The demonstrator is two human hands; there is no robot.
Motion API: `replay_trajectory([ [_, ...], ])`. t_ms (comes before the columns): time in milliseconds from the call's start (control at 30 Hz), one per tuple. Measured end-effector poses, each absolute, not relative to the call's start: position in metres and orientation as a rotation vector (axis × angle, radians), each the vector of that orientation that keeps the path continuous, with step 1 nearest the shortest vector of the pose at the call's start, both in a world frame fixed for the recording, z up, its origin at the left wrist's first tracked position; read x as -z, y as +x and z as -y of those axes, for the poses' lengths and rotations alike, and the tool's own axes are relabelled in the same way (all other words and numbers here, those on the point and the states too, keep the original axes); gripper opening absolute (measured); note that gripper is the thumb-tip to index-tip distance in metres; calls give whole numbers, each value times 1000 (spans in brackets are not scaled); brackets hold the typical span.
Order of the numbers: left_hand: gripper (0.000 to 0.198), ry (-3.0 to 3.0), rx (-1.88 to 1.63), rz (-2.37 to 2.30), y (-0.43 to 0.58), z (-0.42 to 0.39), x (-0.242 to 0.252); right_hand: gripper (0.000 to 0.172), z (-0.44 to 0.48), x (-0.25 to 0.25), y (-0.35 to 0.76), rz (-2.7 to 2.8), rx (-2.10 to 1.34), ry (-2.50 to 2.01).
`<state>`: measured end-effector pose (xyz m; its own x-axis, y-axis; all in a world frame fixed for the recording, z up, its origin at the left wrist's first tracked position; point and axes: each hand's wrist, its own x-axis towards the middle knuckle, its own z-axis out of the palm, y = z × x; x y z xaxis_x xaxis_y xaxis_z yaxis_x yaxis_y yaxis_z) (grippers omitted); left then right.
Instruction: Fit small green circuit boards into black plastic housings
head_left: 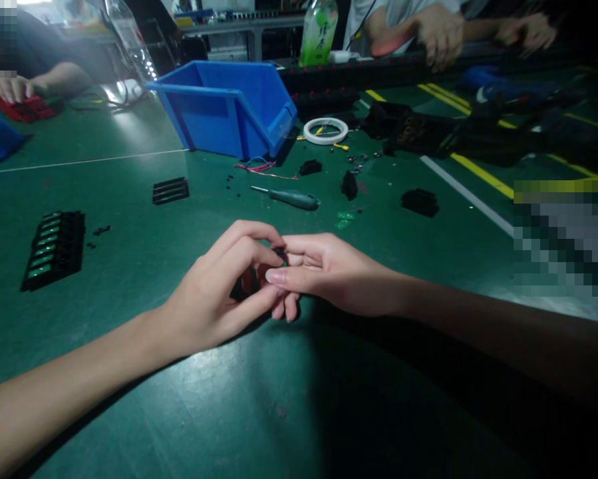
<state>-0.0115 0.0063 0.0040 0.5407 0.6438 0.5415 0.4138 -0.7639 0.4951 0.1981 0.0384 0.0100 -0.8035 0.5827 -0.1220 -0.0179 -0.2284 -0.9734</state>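
My left hand (219,293) and my right hand (328,269) meet low over the green table mat (129,372), near the middle. Both are closed round a small black plastic part (251,281) with a hint of red inside it. The left fingers curl over the top of it and the left thumb lies under it. The right fingers pinch its right end. Most of the part is hidden by the fingers.
A screwdriver (289,197) lies just beyond the hands. Behind it stands a blue bin (226,106), with a tape roll (325,130) to its right. Black parts (54,249), (170,190), (420,201) lie around. Other people's hands (12,86), (441,33) work at the far edges.
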Motion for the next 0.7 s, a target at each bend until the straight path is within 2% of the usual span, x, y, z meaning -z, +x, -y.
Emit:
replay_trajectory([
  [700, 21, 2464, -1031, -898, -11, -7, -5, 28, -39, -10, 200, 1614, -2109, -660],
])
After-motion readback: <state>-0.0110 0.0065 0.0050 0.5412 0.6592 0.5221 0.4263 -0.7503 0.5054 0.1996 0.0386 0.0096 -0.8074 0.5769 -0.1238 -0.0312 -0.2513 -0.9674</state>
